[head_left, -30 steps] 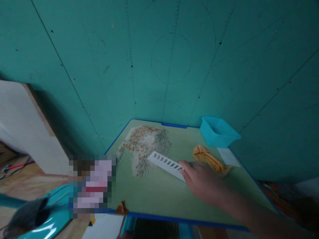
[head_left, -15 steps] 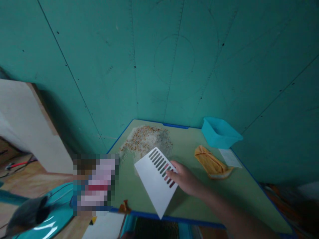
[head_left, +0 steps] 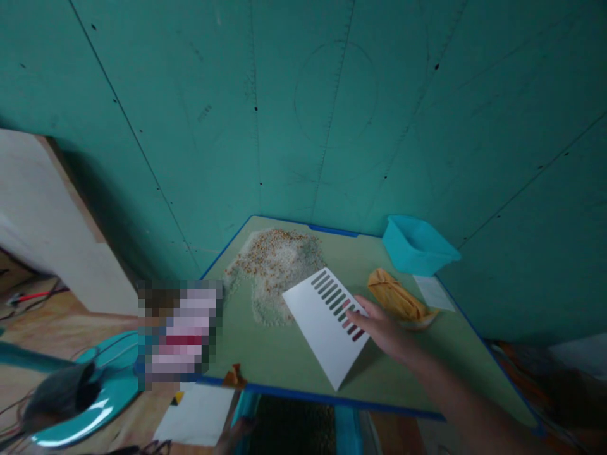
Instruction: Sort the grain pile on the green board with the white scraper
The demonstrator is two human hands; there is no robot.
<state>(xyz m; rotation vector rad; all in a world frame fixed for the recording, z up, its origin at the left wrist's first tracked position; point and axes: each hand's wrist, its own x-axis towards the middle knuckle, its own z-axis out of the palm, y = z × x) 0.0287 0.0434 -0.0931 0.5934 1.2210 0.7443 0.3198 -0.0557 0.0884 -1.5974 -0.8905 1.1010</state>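
My right hand (head_left: 382, 322) grips the right edge of a white slotted sheet (head_left: 327, 332), thumb on top near its row of slots. The sheet is tilted above the table, one corner pointing down towards the front edge. Beyond it lies a spread pile of white grains mixed with orange-brown kernels (head_left: 279, 253). My left hand (head_left: 234, 435) shows only in part at the bottom edge, dark and blurred, beside a blue bin (head_left: 348, 430) with dark grainy contents. Whether it touches the bin I cannot tell.
The green table (head_left: 265, 360) has a blue edge and stands against a green wall. A turquoise basin (head_left: 417, 246), a folded orange-yellow cloth (head_left: 401, 297) and a white paper (head_left: 434, 292) are on its right side. A turquoise fan base (head_left: 85, 411) stands at lower left.
My right hand has moved the slotted sheet to the right, away from the grain pile, uncovering more of the pile's front. The view has tilted slightly downward. My left hand shows more at the bottom.
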